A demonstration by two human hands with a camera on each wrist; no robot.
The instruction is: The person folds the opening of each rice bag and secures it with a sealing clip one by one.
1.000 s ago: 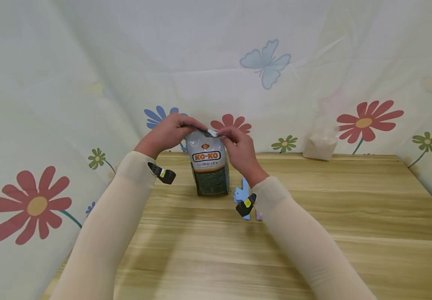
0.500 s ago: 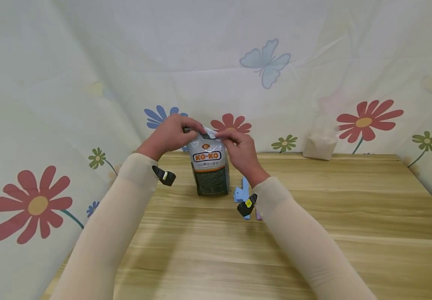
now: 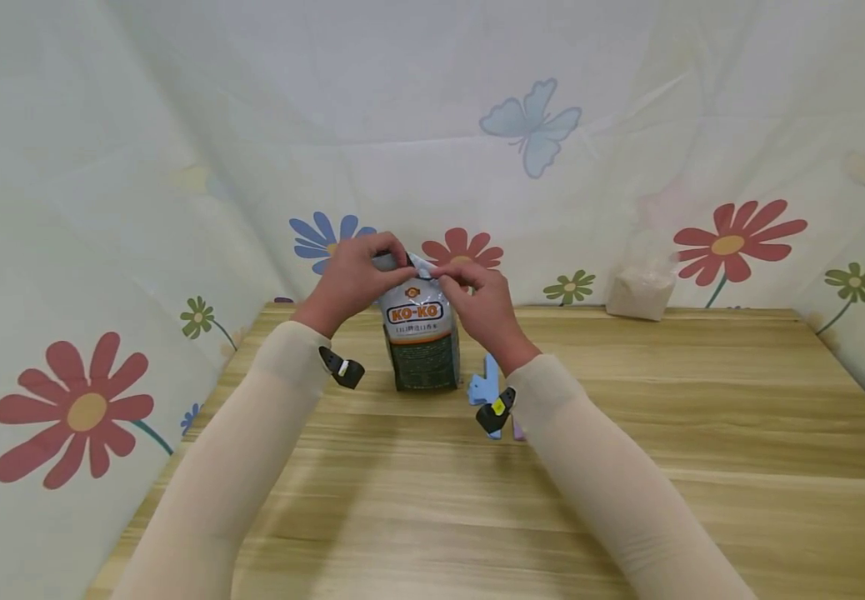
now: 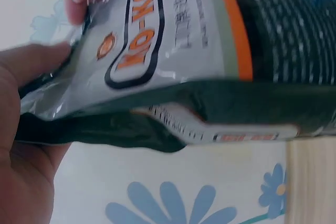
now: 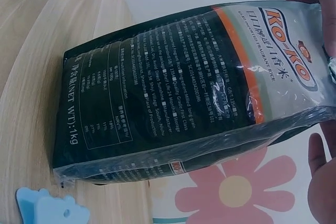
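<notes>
A KO-KO rice bag point(image 3: 419, 333), pale grey above and dark green below, stands upright on the wooden table. At its top left my left hand point(image 3: 357, 271) pinches the rim, its thumb on the front face. My right hand point(image 3: 483, 300) pinches the top right corner between thumb and forefinger. The left wrist view shows the left thumb point(image 4: 39, 61) on the front of the bag's crumpled mouth, with other fingers behind it. Part of the right hand point(image 5: 323, 174) appears beside the bag's top in the right wrist view. What lies inside the bag is hidden.
Right of the bag lies a light blue plastic piece point(image 3: 483, 387) with a scalloped end, partly behind the right wrist camera. A purple piece point(image 3: 518, 429) shows beside it. A clear bag of pale contents point(image 3: 640, 293) stands at the back right, against the flower-printed curtain point(image 3: 590, 200).
My left hand has shifted right along the bag's top, and its thumb now reaches further over the front rim. The right hand stays almost still, and the bag remains in place.
</notes>
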